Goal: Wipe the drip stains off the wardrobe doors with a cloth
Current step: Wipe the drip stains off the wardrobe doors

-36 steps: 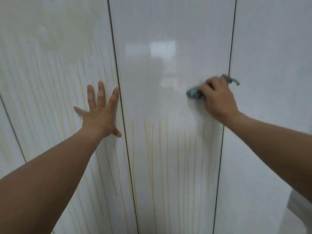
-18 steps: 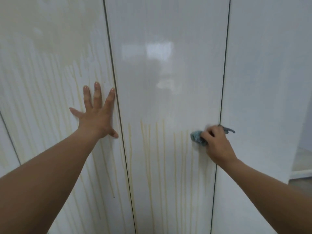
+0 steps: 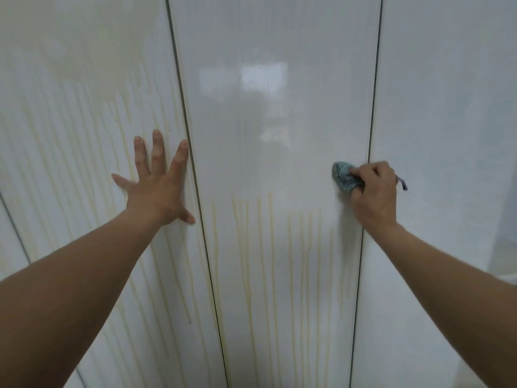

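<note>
Nearest, forearms: the left forearm (image 3: 70,289) and right forearm (image 3: 447,275) rise from the lower corners toward the doors.
Left hand (image 3: 158,189): flat on the left door (image 3: 84,163), fingers straight and spread, holding nothing, close to where that door meets the middle one.
Right hand (image 3: 375,197): fingers curled tight round the cloth (image 3: 342,177), pressing it to the middle door (image 3: 279,135) near its right edge.
Cloth: a blue-grey wad poking out left of the knuckles, with a thin tail showing on the hand's right.
Drip stains (image 3: 270,247): yellowish, long axis vertical. They start just under the cloth's level and lie down and to its left, between the two hands.
Nearer hand: the right, which already has the cloth; a downward, leftward stroke looks like the next call.
Left door: streaked over most of its height, seemingly unwiped.
Right door (image 3: 447,135): no streaks that I can make out.
Farthest: a bright reflection (image 3: 263,77) high on the middle door, where the surface looks clean.
</note>
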The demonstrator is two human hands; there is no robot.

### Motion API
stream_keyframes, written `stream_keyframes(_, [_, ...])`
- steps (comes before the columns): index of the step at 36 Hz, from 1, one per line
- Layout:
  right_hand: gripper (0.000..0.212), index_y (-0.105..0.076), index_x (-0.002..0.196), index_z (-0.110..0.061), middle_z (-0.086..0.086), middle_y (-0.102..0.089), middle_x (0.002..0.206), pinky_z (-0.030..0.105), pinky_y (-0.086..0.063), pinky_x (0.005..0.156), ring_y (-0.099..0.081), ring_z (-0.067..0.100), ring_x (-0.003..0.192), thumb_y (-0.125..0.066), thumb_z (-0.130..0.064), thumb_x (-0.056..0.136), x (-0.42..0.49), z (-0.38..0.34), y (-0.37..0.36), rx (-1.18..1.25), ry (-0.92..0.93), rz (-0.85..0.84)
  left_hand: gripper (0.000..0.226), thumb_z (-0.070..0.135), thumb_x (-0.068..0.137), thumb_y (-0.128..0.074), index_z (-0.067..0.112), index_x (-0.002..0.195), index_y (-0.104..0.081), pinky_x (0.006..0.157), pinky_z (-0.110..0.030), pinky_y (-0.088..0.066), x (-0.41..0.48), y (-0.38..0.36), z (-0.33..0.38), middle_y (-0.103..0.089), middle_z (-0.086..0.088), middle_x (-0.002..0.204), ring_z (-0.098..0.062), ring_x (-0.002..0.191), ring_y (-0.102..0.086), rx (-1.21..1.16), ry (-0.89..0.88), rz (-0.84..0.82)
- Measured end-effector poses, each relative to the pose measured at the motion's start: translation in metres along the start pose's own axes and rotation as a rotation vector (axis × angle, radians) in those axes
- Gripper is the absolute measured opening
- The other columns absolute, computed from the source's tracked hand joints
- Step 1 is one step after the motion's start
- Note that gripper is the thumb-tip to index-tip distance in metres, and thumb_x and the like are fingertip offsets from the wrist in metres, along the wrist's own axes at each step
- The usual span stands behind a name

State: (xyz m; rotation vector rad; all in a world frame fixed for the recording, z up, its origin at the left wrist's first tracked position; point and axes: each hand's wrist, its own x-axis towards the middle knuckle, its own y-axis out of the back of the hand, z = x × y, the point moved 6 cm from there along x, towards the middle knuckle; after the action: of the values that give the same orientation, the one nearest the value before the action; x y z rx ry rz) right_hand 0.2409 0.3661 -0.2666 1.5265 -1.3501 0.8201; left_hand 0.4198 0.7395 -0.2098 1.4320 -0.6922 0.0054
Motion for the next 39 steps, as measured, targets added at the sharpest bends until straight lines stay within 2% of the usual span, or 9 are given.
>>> stream_keyframes(7, [0.04,-0.072,0.091,-0.001,0.013,-0.055,0.094,0.031,-0.032,0.08,-0.051,0.033,0.09,-0.043,-0.028,0.086,-0.138,0.019,-0.029,-0.005,-0.018,-0.219,0.172,0.058,0.047,-0.098,0.051,0.13,0.053,0.106,-0.086,-0.008,0.0,0.0,0.0,0.062,0.003,0.145,-0.033,0.139,0.051,0.005,0.008,-0.008])
stream_keyframes(10, [0.021,-0.073,0.092,-0.006,0.004,-0.055,0.092,0.032,-0.037,0.078,-0.055,0.036,0.089,-0.052,-0.007,0.085,-0.156,0.026,-0.035,0.033,-0.104,-0.298,0.172,0.058,0.047,-0.097,0.051,0.13,0.053,0.107,-0.086,-0.008,0.0,0.001,0.0,0.062,0.003,0.145,-0.032,0.139,0.051,0.004,0.01,-0.006])
stream_keyframes(17, [0.035,-0.07,0.11,-0.009,0.012,-0.063,0.105,0.013,-0.032,0.086,-0.052,0.015,0.094,-0.054,0.001,0.081,-0.053,-0.003,0.014,0.174,-0.336,0.1,0.172,0.058,0.047,-0.098,0.051,0.133,0.051,0.107,-0.086,-0.008,0.001,0.0,-0.001,0.061,0.004,0.145,-0.032,0.138,0.052,0.001,0.01,0.004])
stream_keyframes(23, [0.04,-0.069,0.115,-0.012,0.007,-0.056,0.109,0.003,-0.031,0.084,-0.052,0.014,0.091,-0.051,0.006,0.084,-0.016,-0.03,0.0,0.203,-0.351,0.164,0.171,0.057,0.047,-0.098,0.052,0.132,0.05,0.107,-0.086,-0.007,0.0,-0.001,-0.001,0.06,0.004,0.146,-0.031,0.139,0.052,-0.008,0.006,0.011])
stream_keyframes(26, [0.039,-0.073,0.108,-0.009,0.013,-0.058,0.106,0.019,-0.037,0.09,-0.055,0.025,0.098,-0.053,0.008,0.079,-0.044,-0.034,-0.024,0.158,-0.268,0.13,0.171,0.056,0.048,-0.098,0.052,0.13,0.052,0.107,-0.086,-0.007,0.001,-0.002,-0.001,0.061,0.004,0.145,-0.031,0.139,0.052,-0.009,0.013,0.009])
stream_keyframes(30, [0.03,-0.075,0.098,-0.006,0.014,-0.059,0.098,0.029,-0.035,0.082,-0.055,0.036,0.093,-0.066,0.014,0.076,-0.103,-0.034,-0.051,0.027,-0.043,-0.013,0.172,0.057,0.047,-0.098,0.051,0.131,0.052,0.106,-0.087,-0.007,0.002,-0.002,-0.002,0.061,0.003,0.146,-0.032,0.139,0.051,-0.008,0.007,0.012])
stream_keyframes(33, [0.028,-0.075,0.096,-0.003,0.012,-0.058,0.095,0.04,-0.048,0.07,-0.053,0.034,0.09,-0.076,0.014,0.073,-0.155,-0.026,-0.066,-0.038,0.098,-0.192,0.172,0.057,0.047,-0.098,0.051,0.133,0.051,0.106,-0.087,-0.007,0.002,-0.003,-0.003,0.06,0.003,0.146,-0.033,0.139,0.051,-0.003,0.006,0.011])
stream_keyframes(36, [0.026,-0.076,0.095,-0.004,0.006,-0.057,0.094,0.04,-0.052,0.069,-0.053,0.027,0.089,-0.073,0.011,0.073,-0.178,-0.022,-0.067,0.026,0.092,-0.281,0.171,0.056,0.048,-0.098,0.051,0.133,0.051,0.106,-0.087,-0.006,0.002,-0.002,-0.003,0.06,0.003,0.147,-0.033,0.139,0.051,-0.009,0.0,0.009])
stream_keyframes(39, [0.031,-0.075,0.098,-0.008,0.005,-0.061,0.095,0.028,-0.045,0.083,-0.058,0.029,0.091,-0.058,0.002,0.074,-0.152,-0.026,-0.052,0.166,-0.069,-0.159,0.17,0.057,0.049,-0.097,0.05,0.134,0.051,0.106,-0.087,-0.007,0.002,-0.002,-0.003,0.061,0.003,0.146,-0.033,0.138,0.052,-0.009,0.002,0.003])
